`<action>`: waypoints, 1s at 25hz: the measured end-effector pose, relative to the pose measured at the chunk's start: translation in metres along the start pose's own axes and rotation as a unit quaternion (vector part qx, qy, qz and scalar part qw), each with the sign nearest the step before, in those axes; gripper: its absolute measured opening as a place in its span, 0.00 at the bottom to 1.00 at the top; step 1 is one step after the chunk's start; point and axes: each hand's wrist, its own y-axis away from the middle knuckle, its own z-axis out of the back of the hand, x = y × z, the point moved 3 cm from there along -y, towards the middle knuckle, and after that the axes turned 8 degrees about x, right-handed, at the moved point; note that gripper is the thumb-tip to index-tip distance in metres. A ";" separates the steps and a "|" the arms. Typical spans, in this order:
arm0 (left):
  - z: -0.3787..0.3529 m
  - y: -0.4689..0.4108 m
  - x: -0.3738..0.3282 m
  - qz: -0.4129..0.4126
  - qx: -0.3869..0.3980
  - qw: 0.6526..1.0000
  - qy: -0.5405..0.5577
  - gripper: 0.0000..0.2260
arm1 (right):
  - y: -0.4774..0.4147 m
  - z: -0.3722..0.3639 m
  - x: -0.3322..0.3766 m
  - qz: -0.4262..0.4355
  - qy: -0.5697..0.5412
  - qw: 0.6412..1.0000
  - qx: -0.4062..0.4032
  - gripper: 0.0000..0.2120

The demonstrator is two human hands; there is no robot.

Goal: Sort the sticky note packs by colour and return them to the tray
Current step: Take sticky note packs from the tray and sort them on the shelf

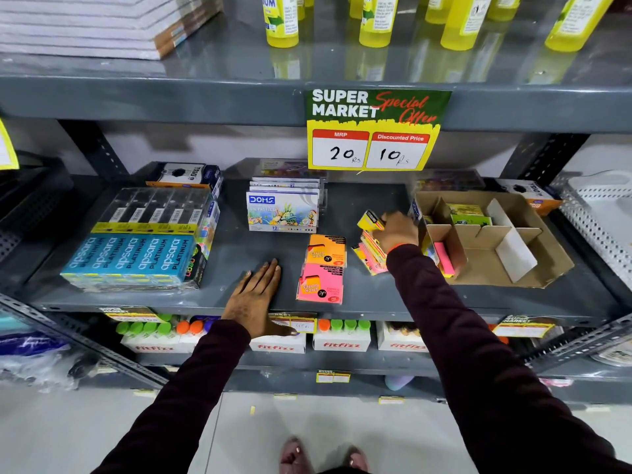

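An orange sticky note pack [326, 250] and a pink pack [320, 284] lie flat on the grey shelf [239, 254], one behind the other. My right hand [396, 230] is shut on a yellow pack [370, 220], held just above a loose pile of yellow and pink packs [371, 256]. To its right stands the cardboard tray [533, 265] with dividers; green and yellow packs [468, 215] sit in its back cell and a pink pack [444, 263] leans in its front-left cell. My left hand [256, 299] rests flat and open on the shelf's front edge.
A Doms oil pastels box stack [282, 208] stands behind the packs. Apsara pencil boxes [136, 258] fill the shelf's left side. A price sign [374, 131] hangs from the shelf above. A white perforated basket [602, 213] sits at the far right.
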 end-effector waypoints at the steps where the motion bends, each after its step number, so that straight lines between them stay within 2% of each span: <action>1: 0.000 0.001 0.000 -0.004 -0.006 1.000 0.006 0.59 | -0.004 0.004 0.008 0.023 -0.025 0.999 -0.016 0.13; 4: 0.002 0.002 0.001 -0.009 -0.009 1.000 0.024 0.58 | -0.014 0.007 0.030 0.092 -0.015 0.993 -0.068 0.13; 6: 0.001 0.002 0.001 -0.008 -0.007 0.999 0.032 0.58 | -0.020 -0.010 0.035 0.111 0.051 0.992 -0.032 0.15; 8: 0.000 0.001 0.001 -0.004 -0.002 0.999 0.032 0.58 | -0.025 -0.035 0.029 0.115 0.106 0.987 0.047 0.17; 11: 0.000 0.001 0.002 0.000 -0.001 1.000 0.031 0.58 | -0.034 -0.054 0.022 0.126 0.122 0.976 0.129 0.20; 15: 0.000 0.000 0.002 -0.002 0.003 0.999 0.034 0.57 | -0.039 -0.054 0.019 0.143 0.168 0.967 0.132 0.18; 18: 0.001 0.000 0.002 -0.003 0.002 0.999 0.035 0.57 | -0.038 -0.047 0.021 0.152 0.150 0.970 0.119 0.18; 20: 0.001 0.001 0.001 0.000 0.004 1.000 0.027 0.58 | -0.037 -0.034 0.017 0.122 0.115 0.982 0.090 0.16; 22: 0.001 0.000 0.001 0.007 0.005 1.000 0.006 0.58 | -0.036 -0.019 0.000 0.057 0.114 0.990 0.059 0.15; 25: 0.000 -0.001 0.001 0.011 0.005 1.000 -0.007 0.58 | -0.025 -0.013 -0.029 -0.018 0.170 0.980 0.105 0.15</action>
